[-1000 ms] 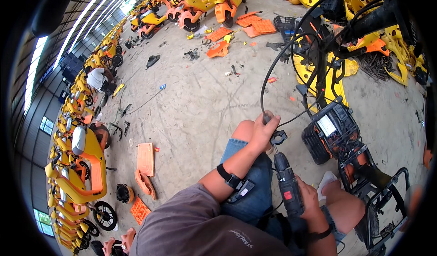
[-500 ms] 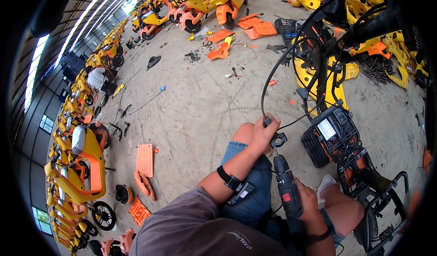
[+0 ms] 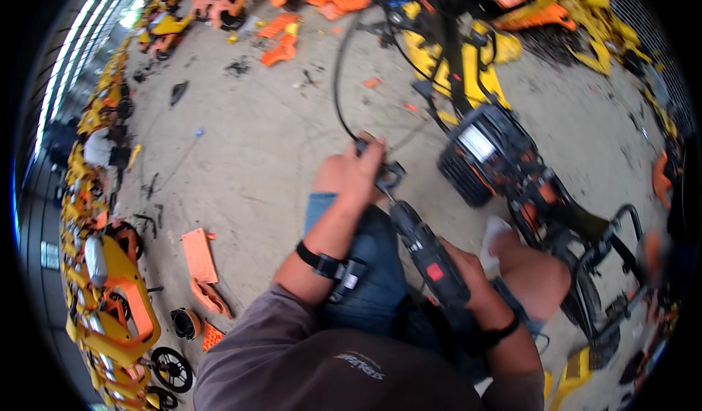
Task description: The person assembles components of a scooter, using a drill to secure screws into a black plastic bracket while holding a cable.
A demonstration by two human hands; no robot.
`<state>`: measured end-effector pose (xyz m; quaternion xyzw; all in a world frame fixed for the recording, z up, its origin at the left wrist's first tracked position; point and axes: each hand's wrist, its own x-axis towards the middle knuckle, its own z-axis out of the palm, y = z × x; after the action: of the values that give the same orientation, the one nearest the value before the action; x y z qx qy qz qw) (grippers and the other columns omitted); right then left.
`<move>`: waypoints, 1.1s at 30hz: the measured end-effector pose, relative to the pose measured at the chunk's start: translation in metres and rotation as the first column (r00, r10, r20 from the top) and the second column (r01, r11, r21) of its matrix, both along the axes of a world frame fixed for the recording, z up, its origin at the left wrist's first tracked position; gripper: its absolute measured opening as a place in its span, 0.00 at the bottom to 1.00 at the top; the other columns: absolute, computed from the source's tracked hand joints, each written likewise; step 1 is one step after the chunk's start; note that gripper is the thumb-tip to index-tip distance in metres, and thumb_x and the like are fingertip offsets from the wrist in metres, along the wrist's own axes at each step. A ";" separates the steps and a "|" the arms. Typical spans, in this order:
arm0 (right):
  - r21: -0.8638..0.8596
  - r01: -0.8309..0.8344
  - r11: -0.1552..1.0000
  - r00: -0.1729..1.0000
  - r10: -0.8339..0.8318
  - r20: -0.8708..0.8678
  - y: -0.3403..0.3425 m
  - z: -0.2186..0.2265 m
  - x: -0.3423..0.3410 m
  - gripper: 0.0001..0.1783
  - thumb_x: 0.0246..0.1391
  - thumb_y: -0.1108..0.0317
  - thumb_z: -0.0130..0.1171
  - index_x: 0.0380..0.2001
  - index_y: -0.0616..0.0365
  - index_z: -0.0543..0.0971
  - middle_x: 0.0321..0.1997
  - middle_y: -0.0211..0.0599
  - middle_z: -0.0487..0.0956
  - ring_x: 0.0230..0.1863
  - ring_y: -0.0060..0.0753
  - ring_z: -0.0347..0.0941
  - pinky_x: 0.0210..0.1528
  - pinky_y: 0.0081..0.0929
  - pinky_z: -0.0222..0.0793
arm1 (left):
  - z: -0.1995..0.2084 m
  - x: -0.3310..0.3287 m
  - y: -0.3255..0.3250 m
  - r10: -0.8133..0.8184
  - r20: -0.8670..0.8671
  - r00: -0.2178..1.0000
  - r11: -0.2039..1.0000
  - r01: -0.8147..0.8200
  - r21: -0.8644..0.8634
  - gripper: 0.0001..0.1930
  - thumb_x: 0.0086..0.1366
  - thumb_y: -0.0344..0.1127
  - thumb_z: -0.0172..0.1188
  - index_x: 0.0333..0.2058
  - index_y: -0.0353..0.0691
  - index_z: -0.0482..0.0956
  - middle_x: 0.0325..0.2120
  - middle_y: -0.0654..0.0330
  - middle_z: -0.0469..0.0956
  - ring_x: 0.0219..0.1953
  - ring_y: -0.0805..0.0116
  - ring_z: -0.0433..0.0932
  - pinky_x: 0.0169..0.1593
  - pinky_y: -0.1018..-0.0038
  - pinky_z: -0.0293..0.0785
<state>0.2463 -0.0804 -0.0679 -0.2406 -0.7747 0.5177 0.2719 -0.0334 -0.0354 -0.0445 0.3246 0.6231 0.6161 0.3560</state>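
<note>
My left hand is closed round a black ring-shaped clamp fitting at the end of a black cable. That cable arcs up toward a stripped scooter frame. In my right hand is a black cordless drill with a red patch. Its long thin bit points up and left, and the tip meets or nearly meets the fitting. Blur hides whether it sits in a screw. Both hands are in front of my bent knees, left of the frame.
The scooter frame's black battery box area and rear rack stand close on my right. Rows of yellow scooters line the left. Orange panels lie on the concrete floor, and yellow body parts are heaped at far right.
My view has swung to the right, so the scene sits further left and is blurred. Both hands keep their hold, and the drill's bit now tilts more to the left.
</note>
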 end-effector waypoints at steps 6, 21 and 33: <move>-0.233 -0.036 0.972 0.997 0.018 -0.076 -0.004 0.003 0.004 0.37 0.47 0.64 0.66 0.60 0.70 0.69 0.52 0.57 0.79 0.52 0.54 0.78 0.59 0.38 0.69 | 0.005 0.005 0.004 -0.015 0.167 0.986 0.995 -0.002 0.102 0.14 0.66 0.40 0.60 0.25 0.43 0.67 0.17 0.66 0.67 0.17 0.79 0.65 0.19 0.78 0.64; -0.318 -0.033 0.948 0.997 0.009 -0.079 -0.003 -0.001 0.000 0.39 0.45 0.65 0.68 0.60 0.70 0.69 0.51 0.56 0.80 0.53 0.50 0.79 0.58 0.36 0.70 | -0.002 -0.003 0.004 -0.092 0.145 0.985 0.993 0.080 0.090 0.15 0.64 0.46 0.57 0.26 0.43 0.66 0.20 0.66 0.67 0.23 0.78 0.65 0.25 0.80 0.65; -0.282 -0.027 0.959 0.996 0.002 -0.091 -0.003 -0.008 0.002 0.41 0.43 0.63 0.69 0.60 0.70 0.68 0.53 0.56 0.79 0.53 0.50 0.79 0.58 0.35 0.70 | -0.003 -0.002 0.005 -0.080 0.106 0.991 0.994 0.072 0.079 0.16 0.64 0.48 0.56 0.25 0.43 0.67 0.20 0.65 0.67 0.23 0.77 0.65 0.27 0.79 0.64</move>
<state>0.2483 -0.0832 -0.0759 -0.2477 -0.6817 0.6352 0.2653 -0.0351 -0.0305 -0.0474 0.3270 0.5665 0.6417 0.4004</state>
